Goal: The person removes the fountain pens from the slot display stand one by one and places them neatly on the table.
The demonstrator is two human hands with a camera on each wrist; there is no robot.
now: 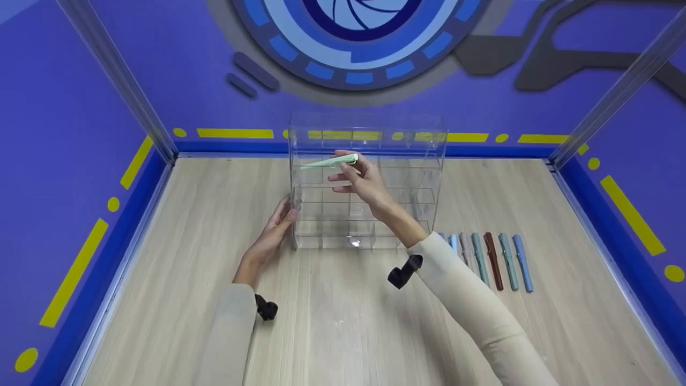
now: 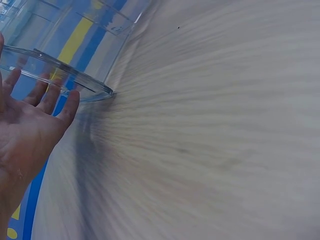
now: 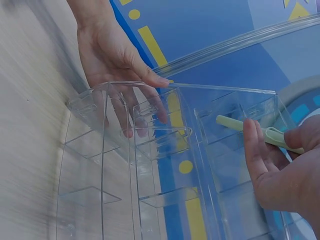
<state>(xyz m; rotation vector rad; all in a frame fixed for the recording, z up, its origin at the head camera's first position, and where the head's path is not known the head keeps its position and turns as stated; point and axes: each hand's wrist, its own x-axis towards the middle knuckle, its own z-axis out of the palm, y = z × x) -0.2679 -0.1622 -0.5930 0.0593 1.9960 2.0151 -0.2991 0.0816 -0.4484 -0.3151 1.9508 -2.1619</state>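
Note:
A clear acrylic rack (image 1: pixel 336 241) with several compartments stands upright at the middle back of the table. My right hand (image 1: pixel 370 185) is raised in front of its upper left part and pinches a light green pen (image 1: pixel 328 162) between thumb and fingers. The pen lies nearly level, one end pointing left toward the upper compartments; its clip shows in the right wrist view. My left hand (image 1: pixel 272 233) rests along the rack's left side wall (image 2: pixel 65 70), fingers extended against it and thumb at the front edge.
Right of the rack, a row of several pens lies side by side, among them a brown pen (image 1: pixel 493 261) and a blue pen (image 1: pixel 523 262); my right forearm covers part of the row. Blue printed panels (image 1: pixel 214 115) wall in the wooden table (image 1: pixel 332 321) at the back and sides.

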